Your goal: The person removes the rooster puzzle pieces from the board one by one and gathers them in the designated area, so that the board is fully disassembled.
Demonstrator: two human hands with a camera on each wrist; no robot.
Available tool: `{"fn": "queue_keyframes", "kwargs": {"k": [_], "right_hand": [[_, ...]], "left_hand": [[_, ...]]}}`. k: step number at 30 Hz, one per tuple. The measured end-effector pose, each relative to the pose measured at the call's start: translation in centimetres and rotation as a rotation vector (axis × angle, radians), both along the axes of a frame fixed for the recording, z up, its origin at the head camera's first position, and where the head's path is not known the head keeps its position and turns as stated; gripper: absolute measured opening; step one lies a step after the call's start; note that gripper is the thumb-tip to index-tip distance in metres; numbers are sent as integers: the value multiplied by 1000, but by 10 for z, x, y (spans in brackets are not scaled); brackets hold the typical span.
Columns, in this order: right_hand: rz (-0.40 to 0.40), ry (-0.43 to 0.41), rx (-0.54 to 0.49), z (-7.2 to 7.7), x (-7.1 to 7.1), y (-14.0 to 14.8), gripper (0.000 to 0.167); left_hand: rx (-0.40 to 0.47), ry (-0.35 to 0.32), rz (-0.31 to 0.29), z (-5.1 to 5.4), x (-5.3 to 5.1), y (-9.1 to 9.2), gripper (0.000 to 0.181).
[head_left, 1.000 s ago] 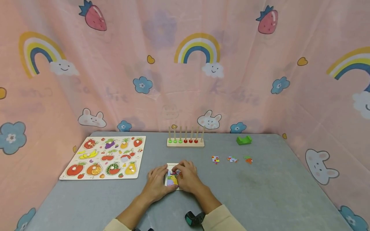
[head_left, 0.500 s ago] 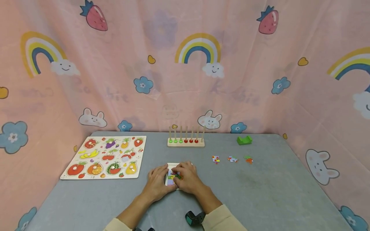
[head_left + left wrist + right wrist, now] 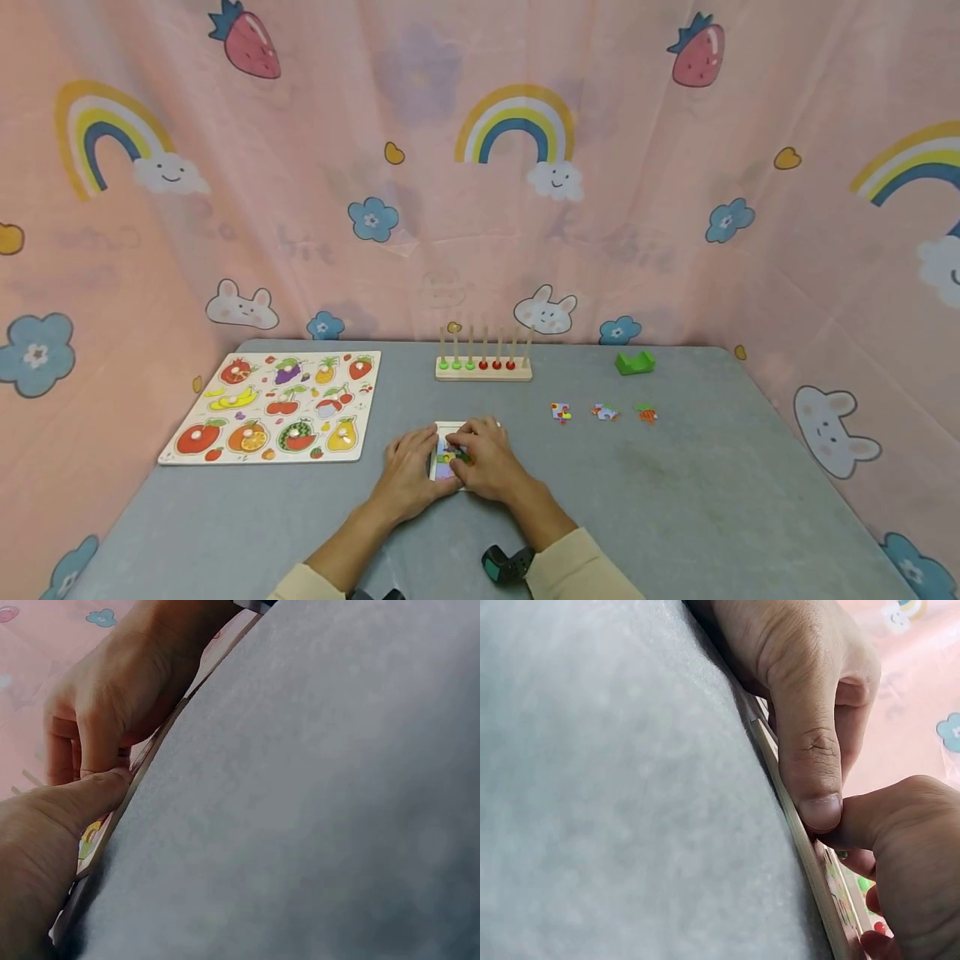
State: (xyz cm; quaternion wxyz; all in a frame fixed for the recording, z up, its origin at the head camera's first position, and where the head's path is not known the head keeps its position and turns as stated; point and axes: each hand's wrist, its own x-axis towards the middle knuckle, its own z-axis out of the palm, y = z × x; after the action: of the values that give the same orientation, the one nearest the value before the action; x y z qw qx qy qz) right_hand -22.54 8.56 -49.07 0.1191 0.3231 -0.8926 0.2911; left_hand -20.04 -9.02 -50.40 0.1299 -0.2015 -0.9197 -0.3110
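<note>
A small pale-rimmed puzzle board (image 3: 447, 426) lies flat on the table, partly covered by both hands. My left hand (image 3: 403, 473) grips its left side, the thumb along the near edge; the left wrist view shows this thumb close to the right fingers. Over the board's right part, my right hand (image 3: 489, 463) pinches a small dark green piece (image 3: 462, 455) with thumb and forefinger, low against the coloured picture. In the right wrist view the left thumb (image 3: 821, 806) touches the right hand's fingertips beside the wooden rim (image 3: 808, 859). The piece's outline is mostly hidden.
Three loose puzzle pieces (image 3: 603, 412) lie right of the hands, a green block (image 3: 635, 363) behind them. A peg stand (image 3: 483, 375) with green and red beads stands at the back; a fruit board (image 3: 262, 408) lies left. A black watch-like object (image 3: 506, 567) is by the right sleeve.
The right thumb and forefinger have shifted slightly left over the board, and the green piece shows between them. The left hand has stayed on the board's edge.
</note>
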Motion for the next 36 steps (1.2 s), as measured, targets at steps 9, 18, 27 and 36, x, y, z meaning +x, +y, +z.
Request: {"fn": "queue_keyframes", "kwargs": {"k": [9, 18, 27, 36], "right_hand": [[11, 8, 11, 3, -2, -1, 32], [6, 35, -70, 15, 0, 8, 31], [35, 68, -192, 37, 8, 27, 32], [-1, 63, -181, 58, 20, 48, 33]], "left_hand": [[-1, 14, -2, 2, -2, -1, 73], [6, -12, -23, 1, -3, 0, 74], [5, -28, -23, 0, -1, -2, 78], [22, -16, -26, 0, 1, -2, 77]]}}
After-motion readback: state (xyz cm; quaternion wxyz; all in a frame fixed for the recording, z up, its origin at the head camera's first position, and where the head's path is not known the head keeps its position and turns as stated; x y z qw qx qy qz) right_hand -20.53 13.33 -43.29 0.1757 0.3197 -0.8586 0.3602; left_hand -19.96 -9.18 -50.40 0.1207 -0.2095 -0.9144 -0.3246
